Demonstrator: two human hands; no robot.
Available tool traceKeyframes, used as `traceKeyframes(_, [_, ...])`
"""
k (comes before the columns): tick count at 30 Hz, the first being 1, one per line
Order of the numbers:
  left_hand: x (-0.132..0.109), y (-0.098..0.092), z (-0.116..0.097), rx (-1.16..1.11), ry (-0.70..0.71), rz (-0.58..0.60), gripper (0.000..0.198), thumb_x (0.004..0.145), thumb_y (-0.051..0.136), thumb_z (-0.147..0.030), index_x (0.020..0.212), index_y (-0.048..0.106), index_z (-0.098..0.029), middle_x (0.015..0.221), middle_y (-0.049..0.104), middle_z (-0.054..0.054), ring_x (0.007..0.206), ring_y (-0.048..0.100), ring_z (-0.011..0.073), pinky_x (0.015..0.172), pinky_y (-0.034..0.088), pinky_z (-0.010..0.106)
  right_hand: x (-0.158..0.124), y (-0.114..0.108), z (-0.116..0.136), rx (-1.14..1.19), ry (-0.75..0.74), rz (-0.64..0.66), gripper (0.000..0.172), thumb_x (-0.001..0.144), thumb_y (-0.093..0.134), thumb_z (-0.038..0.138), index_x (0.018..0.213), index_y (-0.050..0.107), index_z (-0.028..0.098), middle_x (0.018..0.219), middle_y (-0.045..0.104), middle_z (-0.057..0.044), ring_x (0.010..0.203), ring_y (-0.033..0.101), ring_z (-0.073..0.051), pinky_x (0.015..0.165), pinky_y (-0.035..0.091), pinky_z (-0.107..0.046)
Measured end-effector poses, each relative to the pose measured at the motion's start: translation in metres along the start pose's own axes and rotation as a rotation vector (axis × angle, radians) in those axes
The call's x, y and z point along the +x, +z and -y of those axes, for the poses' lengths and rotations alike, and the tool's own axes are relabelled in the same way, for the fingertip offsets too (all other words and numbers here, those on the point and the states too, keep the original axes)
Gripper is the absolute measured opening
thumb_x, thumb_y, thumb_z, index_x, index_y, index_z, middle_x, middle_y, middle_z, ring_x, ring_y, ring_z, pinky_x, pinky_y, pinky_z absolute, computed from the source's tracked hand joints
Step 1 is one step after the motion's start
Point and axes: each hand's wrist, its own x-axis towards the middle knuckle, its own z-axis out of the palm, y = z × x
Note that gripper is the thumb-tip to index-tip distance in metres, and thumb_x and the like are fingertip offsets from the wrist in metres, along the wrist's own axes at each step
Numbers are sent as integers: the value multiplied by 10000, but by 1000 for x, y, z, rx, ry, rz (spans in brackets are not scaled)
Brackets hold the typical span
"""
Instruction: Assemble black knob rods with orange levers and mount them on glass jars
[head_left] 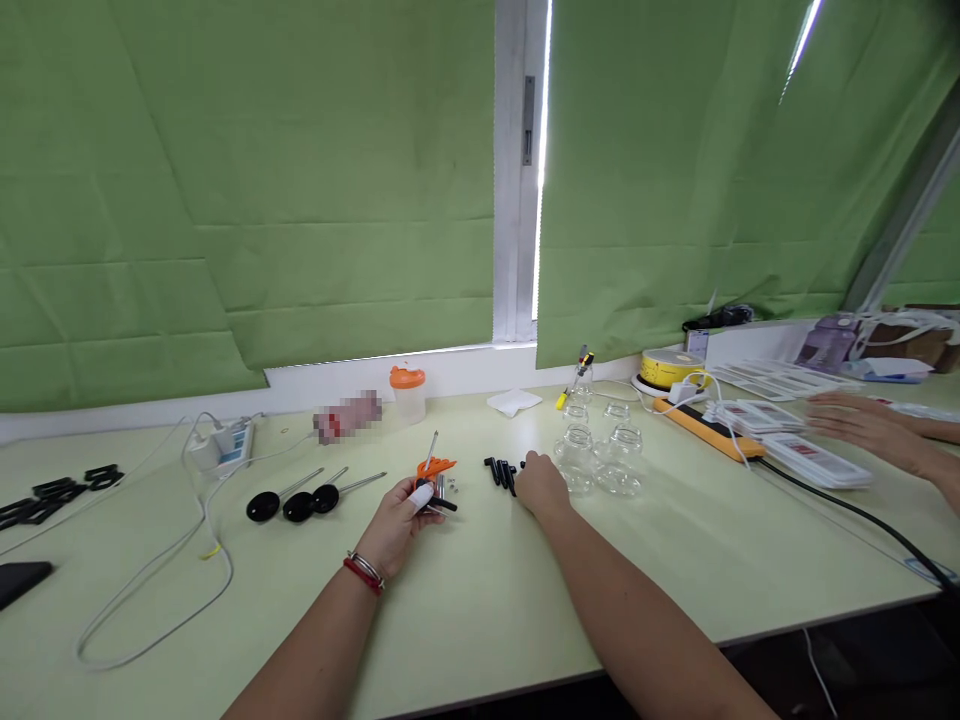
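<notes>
My left hand [401,520] is closed on a black part with a short bar [445,504] sticking out to the right; most of it is hidden by the fingers. Just beyond lie orange plastic pieces [435,467], a metal rod and a few tiny metal bits [452,486]. My right hand [543,484] is closed and reaches down at the right end of a row of short black tubular pieces [497,472]. Its fingertips are hidden. Several clear glass jars [578,446] stand just right of it. Left of my left hand rest three black discs with metal shafts [298,507].
A clear cup with an orange lid [407,378] and a white tissue [514,402] are at the back. A power strip [238,442] with white cables lies left, an orange-black one [709,428] right. Another person's hand [862,430] is near flat white packs [817,461].
</notes>
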Motion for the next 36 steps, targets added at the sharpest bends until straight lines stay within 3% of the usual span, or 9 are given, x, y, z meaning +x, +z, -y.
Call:
traceKeyframes(8, [1, -4, 0, -47, 25, 8, 260, 762, 632, -321, 950, 623, -141, 941, 634, 85, 783, 592, 172, 664, 507, 300, -5, -11, 3, 72, -86, -76, 191, 817, 445, 144, 977, 549, 148, 911, 587, -115, 805, 591, -216, 614, 399, -283])
traceKeyframes(12, [1, -5, -2, -95, 54, 14, 266, 767, 629, -322, 951, 617, -129, 940, 644, 106, 807, 610, 193, 659, 509, 297, -19, -20, 14, 151, -275, -108, 291, 855, 437, 211, 1133, 521, 201, 1020, 578, -71, 886, 571, -178, 704, 415, -266])
traceKeyframes(17, [-1, -2, -6, -137, 93, -6, 241, 770, 635, -308, 935, 614, -135, 948, 661, 107, 803, 622, 193, 679, 508, 302, -38, -17, 25, 325, -639, -96, 237, 843, 454, 150, 1019, 601, 212, 968, 594, -51, 877, 546, -172, 768, 417, -284])
traceKeyframes(20, [-1, -1, -7, -156, 113, -10, 239, 769, 637, -297, 941, 611, -133, 952, 665, 106, 785, 623, 185, 685, 506, 307, -44, -14, 29, 328, -772, -82, 199, 823, 488, 122, 947, 623, 200, 913, 599, -52, 881, 520, -189, 801, 397, -322])
traceKeyframes(36, [-2, -1, -5, -107, 117, 4, 221, 747, 647, -302, 907, 611, -154, 901, 645, 61, 775, 591, 165, 693, 500, 311, -62, -13, 41, 279, -862, 8, 142, 827, 524, 136, 927, 610, 189, 906, 573, -52, 891, 500, -189, 826, 369, -353])
